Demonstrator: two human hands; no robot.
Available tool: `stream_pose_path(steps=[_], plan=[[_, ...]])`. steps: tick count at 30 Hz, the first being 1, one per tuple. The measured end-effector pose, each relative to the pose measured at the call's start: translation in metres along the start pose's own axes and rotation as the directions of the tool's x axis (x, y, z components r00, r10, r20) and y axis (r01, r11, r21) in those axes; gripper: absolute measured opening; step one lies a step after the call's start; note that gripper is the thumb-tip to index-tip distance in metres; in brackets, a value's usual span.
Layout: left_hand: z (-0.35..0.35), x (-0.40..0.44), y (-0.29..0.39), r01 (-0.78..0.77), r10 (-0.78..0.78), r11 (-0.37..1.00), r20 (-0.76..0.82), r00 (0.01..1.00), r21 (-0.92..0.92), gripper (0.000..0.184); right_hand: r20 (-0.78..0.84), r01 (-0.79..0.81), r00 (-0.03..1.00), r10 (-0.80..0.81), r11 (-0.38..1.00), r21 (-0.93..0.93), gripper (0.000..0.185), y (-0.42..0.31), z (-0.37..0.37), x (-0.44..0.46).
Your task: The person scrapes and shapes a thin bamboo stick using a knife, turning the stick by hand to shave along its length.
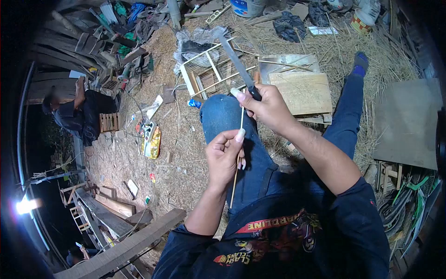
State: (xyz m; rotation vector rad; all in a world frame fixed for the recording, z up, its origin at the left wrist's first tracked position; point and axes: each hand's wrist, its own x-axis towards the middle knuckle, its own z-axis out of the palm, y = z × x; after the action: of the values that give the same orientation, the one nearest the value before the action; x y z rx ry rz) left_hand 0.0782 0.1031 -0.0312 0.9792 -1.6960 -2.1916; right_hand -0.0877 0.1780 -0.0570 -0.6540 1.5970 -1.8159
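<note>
My right hand is closed around the black handle of a long-bladed knife, whose blade points up and to the left. The same hand's thumb lies at the upper end of a thin bamboo stick. My left hand pinches that stick lower down between thumb and fingers, above my bent knee. The stick's lower part runs down past the left hand over my jeans. Whether the blade touches the stick, I cannot tell.
Beyond my knee lies a slatted wooden frame. Right of it are a wooden board and a grey panel. A yellow packet lies on the littered ground. Another person sits at left. A wooden beam crosses the lower left.
</note>
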Motion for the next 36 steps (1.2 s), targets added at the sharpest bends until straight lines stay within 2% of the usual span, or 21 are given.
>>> stream_pose_path(steps=[1,2,4,5,7,11,13,14,16,19,22,25,26,27,29,33,35,36], plan=[[0.001,0.000,-0.001,-0.026,0.027,0.999,-0.025,0.999,0.024,0.020,-0.036,0.023,0.999,-0.028,0.991,-0.135,0.033,0.000,-0.002,-0.001],[0.003,0.001,-0.001,-0.052,0.055,0.997,-0.049,0.997,0.049,0.020,-0.039,0.024,0.999,-0.029,0.991,-0.134,0.033,-0.001,-0.003,-0.003],[0.004,0.002,-0.004,-0.058,0.061,0.996,-0.053,0.997,0.070,0.020,-0.062,0.003,0.998,-0.025,0.944,-0.330,0.034,-0.005,-0.005,-0.009],[0.005,0.002,-0.005,-0.062,0.067,0.994,-0.059,0.996,0.089,0.019,-0.063,0.003,0.998,-0.025,0.944,-0.329,0.034,-0.004,-0.005,-0.010],[0.006,0.004,-0.009,-0.075,0.080,0.995,-0.068,0.994,0.069,0.019,-0.116,0.111,0.983,-0.141,0.966,-0.235,0.032,0.001,-0.003,-0.012],[0.005,0.009,-0.006,-0.144,0.142,0.989,-0.077,0.987,-0.018,0.021,-0.111,0.136,0.983,-0.146,0.986,-0.098,0.032,0.010,-0.005,-0.017],[0.002,0.012,-0.005,-0.134,0.133,0.991,-0.065,0.989,-0.020,0.022,-0.108,0.058,0.992,-0.070,0.992,-0.109,0.026,0.014,-0.010,-0.021],[0.003,0.014,-0.006,-0.151,0.145,0.987,-0.111,0.983,-0.056,0.021,-0.103,0.060,0.992,-0.071,0.992,-0.107,0.026,0.014,-0.015,-0.022],[-0.001,0.017,-0.008,-0.200,0.180,0.972,-0.161,0.971,-0.124,0.018,-0.117,0.024,0.993,-0.017,0.998,0.060,0.020,0.011,-0.026,-0.026],[-0.004,0.021,-0.004,-0.231,0.198,0.961,-0.203,0.959,-0.152,0.020,-0.069,0.012,0.998,-0.004,0.992,0.125,0.016,0.010,-0.039,-0.035],[-0.001,0.019,-0.002,-0.211,0.187,0.964,-0.153,0.970,-0.159,0.020,-0.082,0.084,0.994,-0.075,0.989,0.119,0.015,-0.001,-0.026,-0.041],[0.009,0.015,-0.004,-0.185,0.168,0.974,-0.130,0.977,-0.133,0.020,-0.096,0.049,0.995,-0.037,0.991,0.121,0.022,-0.005,-0.006,-0.039],[0.010,0.014,-0.007,-0.189,0.176,0.976,-0.118,0.977,-0.109,0.019,-0.088,0.051,0.995,-0.035,0.981,0.184,0.024,-0.007,0.001,-0.037],[0.011,0.013,-0.010,-0.193,0.184,0.977,-0.108,0.977,-0.085,0.018,-0.039,-0.016,0.999,0.027,0.965,0.261,0.023,-0.011,0.006,-0.036],[0.013,0.010,-0.013,-0.220,0.216,0.975,-0.107,0.970,-0.029,0.018,-0.074,0.103,0.993,-0.093,0.985,0.140,0.023,0.006,0.015,-0.030],[0.010,0.008,-0.016,-0.252,0.263,0.963,-0.134,0.955,0.093,0.018,-0.028,0.077,0.997,-0.076,0.995,0.056,0.022,0.012,0.018,-0.029],[0.009,0.005,-0.017,-0.259,0.272,0.961,-0.174,0.946,0.096,0.018,-0.121,0.113,0.982,-0.144,0.966,-0.233,0.024,0.007,0.021,-0.036],[0.009,0.004,-0.016,-0.259,0.272,0.961,-0.179,0.946,0.093,0.018,-0.116,0.113,0.983,-0.143,0.966,-0.235,0.024,0.006,0.021,-0.039]])
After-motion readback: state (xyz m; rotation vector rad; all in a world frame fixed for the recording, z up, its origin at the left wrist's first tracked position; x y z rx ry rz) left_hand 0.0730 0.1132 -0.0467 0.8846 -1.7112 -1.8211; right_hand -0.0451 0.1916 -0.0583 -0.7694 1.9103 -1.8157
